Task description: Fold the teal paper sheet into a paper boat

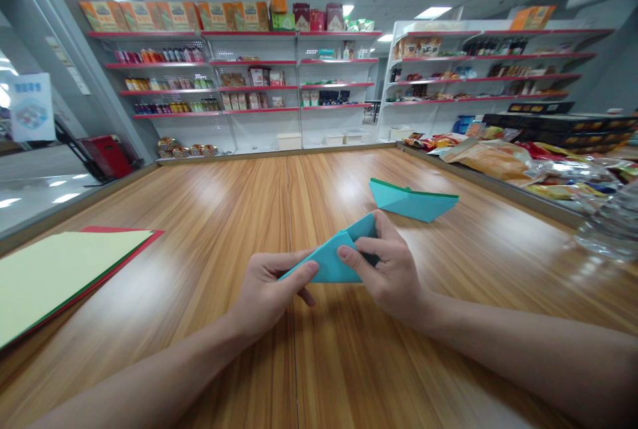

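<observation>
Head view: a folded teal paper piece [331, 259], judged light, thin and easily creased, is pinched just above the desk [209, 216] by the left hand [266, 293] at its 8 o'clock tip and the right hand [389, 273] at its 3 o'clock edge, best held along the stiffer folds.

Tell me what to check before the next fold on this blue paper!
1. Both hands on the folded teal paper: ok; left hand pinches the near tip, right hand holds the far side.
2. Edges lined up: cannot tell, fingers hide part.
3. Wooden table bare under the paper: ok.
4. Finished teal paper boat out of the way: ok, it sits apart behind.
5. Spare coloured paper stack nearby: ok, at the left.
</observation>
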A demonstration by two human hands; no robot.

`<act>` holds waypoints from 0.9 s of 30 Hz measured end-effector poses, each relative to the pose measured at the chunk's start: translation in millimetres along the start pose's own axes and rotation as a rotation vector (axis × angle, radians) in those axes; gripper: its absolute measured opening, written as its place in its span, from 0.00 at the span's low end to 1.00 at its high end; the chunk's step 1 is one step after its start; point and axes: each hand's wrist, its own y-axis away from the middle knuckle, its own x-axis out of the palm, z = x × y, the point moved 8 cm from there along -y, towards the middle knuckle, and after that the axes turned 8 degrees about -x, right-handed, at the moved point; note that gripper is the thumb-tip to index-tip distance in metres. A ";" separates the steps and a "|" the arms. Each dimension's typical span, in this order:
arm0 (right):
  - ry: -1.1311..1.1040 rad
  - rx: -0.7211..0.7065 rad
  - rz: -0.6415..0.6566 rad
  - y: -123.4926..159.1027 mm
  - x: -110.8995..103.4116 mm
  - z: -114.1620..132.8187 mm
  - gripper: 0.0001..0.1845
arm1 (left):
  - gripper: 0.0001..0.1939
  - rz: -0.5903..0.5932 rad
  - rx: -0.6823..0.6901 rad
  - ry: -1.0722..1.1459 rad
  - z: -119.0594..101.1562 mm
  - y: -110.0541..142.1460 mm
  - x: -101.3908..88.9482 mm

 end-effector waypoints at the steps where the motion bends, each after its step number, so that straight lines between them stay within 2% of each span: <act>1: 0.002 -0.002 0.000 0.0 0.0 -0.1 0.22 | 0.14 0.004 0.001 -0.004 0.1 0.0 -0.2; 13: 0.021 -0.020 -0.004 -0.6 -0.8 1.5 0.21 | 0.13 -0.086 -0.015 -0.059 0.8 0.7 -4.9; 15: 0.028 -0.023 -0.002 -0.3 -1.1 1.7 0.21 | 0.14 -0.068 -0.010 -0.035 2.1 0.0 -5.2; 19: 0.041 -0.069 0.023 0.2 0.2 5.1 0.20 | 0.16 0.071 -0.032 0.042 6.1 -2.4 -2.1; 21: 0.044 -0.102 0.049 0.3 2.8 7.7 0.19 | 0.16 0.096 -0.074 0.005 8.4 -2.9 -2.2; 23: 0.039 -0.122 0.072 0.4 5.6 9.3 0.18 | 0.14 0.068 -0.094 -0.078 8.3 -2.9 -4.1; 27: 0.016 -0.133 0.075 0.9 7.5 10.1 0.20 | 0.12 -0.005 -0.010 -0.256 -0.8 -1.7 -5.4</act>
